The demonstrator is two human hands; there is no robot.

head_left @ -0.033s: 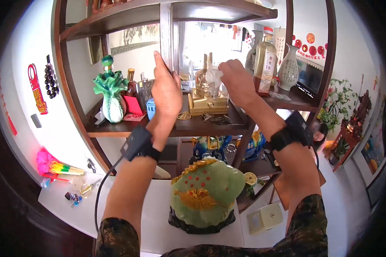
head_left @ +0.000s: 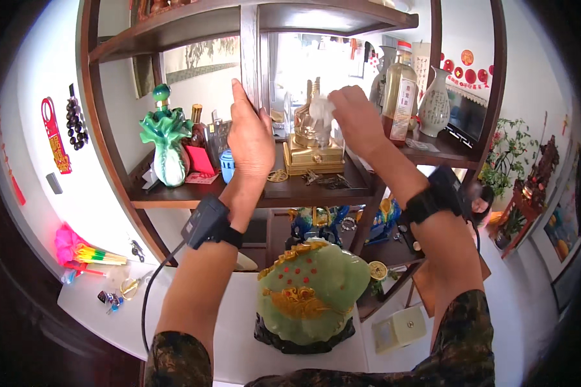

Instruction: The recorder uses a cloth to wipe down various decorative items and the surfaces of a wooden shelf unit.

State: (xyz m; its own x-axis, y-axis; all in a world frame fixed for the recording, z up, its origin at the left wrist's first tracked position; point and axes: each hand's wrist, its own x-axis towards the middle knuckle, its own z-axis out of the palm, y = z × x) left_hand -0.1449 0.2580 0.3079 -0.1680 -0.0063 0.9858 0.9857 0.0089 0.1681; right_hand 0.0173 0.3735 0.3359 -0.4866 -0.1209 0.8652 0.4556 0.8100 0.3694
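My left hand [head_left: 248, 135] is at the upright wooden post [head_left: 250, 45], index finger pointing up along it and the other fingers curled against it. My right hand [head_left: 355, 119] has its fingers closed on a pale, translucent, crumpled-looking item [head_left: 323, 109], too indistinct to name for sure, at the gold bottle-shaped ornament on its square base [head_left: 313, 160]. To the left stands a green-and-white cabbage-shaped vase [head_left: 171, 151]; a tall bottle [head_left: 397, 103] is just beyond my right hand. Below, between my forearms, sits a pale green carved ornament with gold details [head_left: 313, 284] on a dark base.
The dark wooden shelving [head_left: 187, 200] also holds a white vase [head_left: 432, 106], small boxes and blue figurines [head_left: 316, 219]. A white counter [head_left: 103, 322] at lower left bears small items. A person [head_left: 481, 200] is partly visible behind the shelves at right, near plants.
Both hands have shifted very slightly, with the pale item in my right hand moving a little against the gold ornament. Otherwise little differs.
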